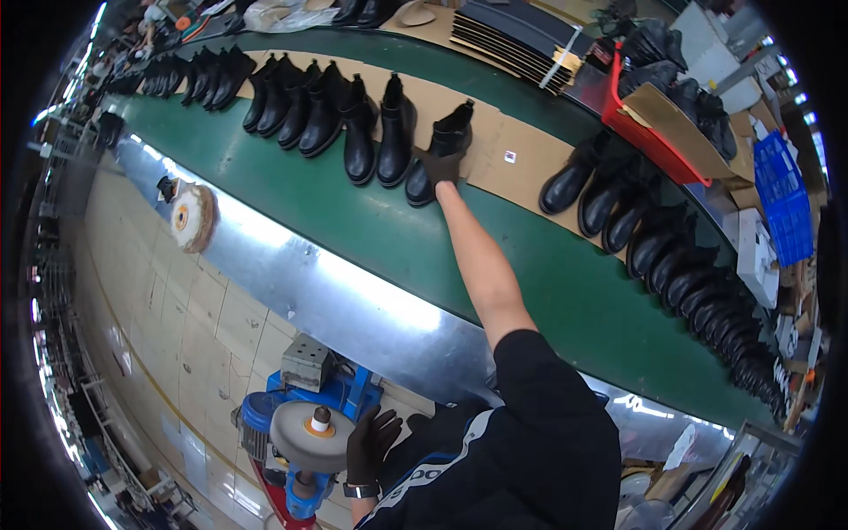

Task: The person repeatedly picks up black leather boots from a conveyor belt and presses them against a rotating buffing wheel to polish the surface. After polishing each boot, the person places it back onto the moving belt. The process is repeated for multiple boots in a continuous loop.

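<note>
My right hand (439, 166), in a dark glove, reaches far out over the green conveyor belt (353, 230) and grips a black ankle boot (453, 132) that stands upright on a cardboard sheet (521, 159). This boot is at the right end of a row of black boots (353, 124). My left hand (371, 444), in a black glove with a wristwatch, hangs low by my body with its fingers spread and holds nothing. It is just right of a grey polishing wheel (309, 435) on a blue machine (340, 389).
More black boots (671, 256) line the belt's right side, and others (185, 75) run off to the far left. A red crate (649, 132) and a blue crate (786, 203) stand at the right. A fluffy buffing wheel (193, 217) sits beside the conveyor's shiny metal side (353, 300).
</note>
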